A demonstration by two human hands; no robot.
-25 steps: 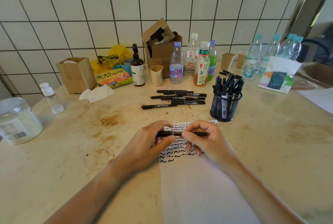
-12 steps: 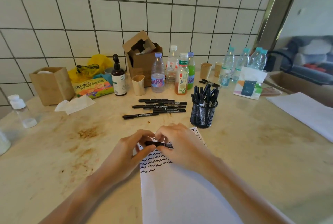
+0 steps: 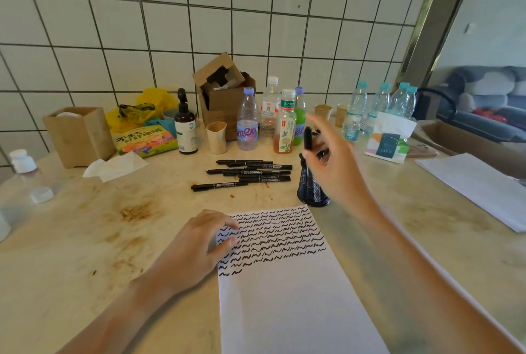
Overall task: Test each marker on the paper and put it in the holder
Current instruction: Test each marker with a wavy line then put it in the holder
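Right hand (image 3: pixel 331 154) is up in the air now, over the black mesh holder (image 3: pixel 312 191). It pinches one black marker (image 3: pixel 307 137) that points almost straight up and down, with its low end at the mouth of the holder. The hand looks blurry, so I cannot tell just how each finger lies. A second ago both hands held this marker flat, low over the paper (image 3: pixel 287 282). Half a second ago they were still together there.

Left hand (image 3: pixel 199 245) holds nothing now. Its fingers are bent softly and its fingertips rest on the left edge of the paper, by the black wavy lines. The lines fill the top part of the paper, and the lower part is white.

More black markers (image 3: pixel 250 172) lie in a bunch on the bench (image 3: pixel 85 239), behind the paper and left of the holder. They lie as they did before. One of them (image 3: pixel 219 185) lies a little apart, nearer to the paper.

Bottles (image 3: pixel 270 120), a brown box (image 3: pixel 225 97) and paper cups (image 3: pixel 217 137) stand at the back by the tiled wall. The camera has tipped up, so more wall shows than before.
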